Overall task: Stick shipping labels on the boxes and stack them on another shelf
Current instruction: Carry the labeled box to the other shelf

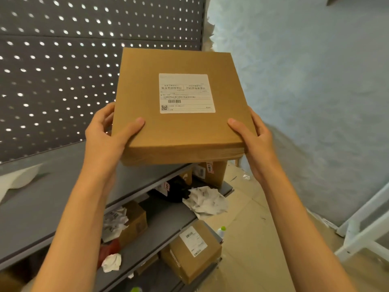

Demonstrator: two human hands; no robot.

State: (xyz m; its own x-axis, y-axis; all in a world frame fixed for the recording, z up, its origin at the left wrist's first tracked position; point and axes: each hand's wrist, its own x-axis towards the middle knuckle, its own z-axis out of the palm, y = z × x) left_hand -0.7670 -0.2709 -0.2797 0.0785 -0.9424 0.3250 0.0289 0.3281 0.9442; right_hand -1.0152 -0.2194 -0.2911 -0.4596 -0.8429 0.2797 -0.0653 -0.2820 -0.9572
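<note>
A grey perforated back panel (63, 60) (light showing through its holes) meets a pale textured wall (305, 81) above a beige floor (252, 228).

Soft, even indoor light, dimmish. Daylight glints through pegboard (63, 60) holes. Faint shadow under box (181, 102). Label (187, 93) text smeared, unreadable. Wide-angle bending at edges; lower shelves (164, 224) blurry.

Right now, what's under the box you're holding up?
Under the held box, gripped by the left hand and right hand, a grey shelf edge and part of a labelled carton show. The carton's top and whatever sits behind it are covered.
</note>
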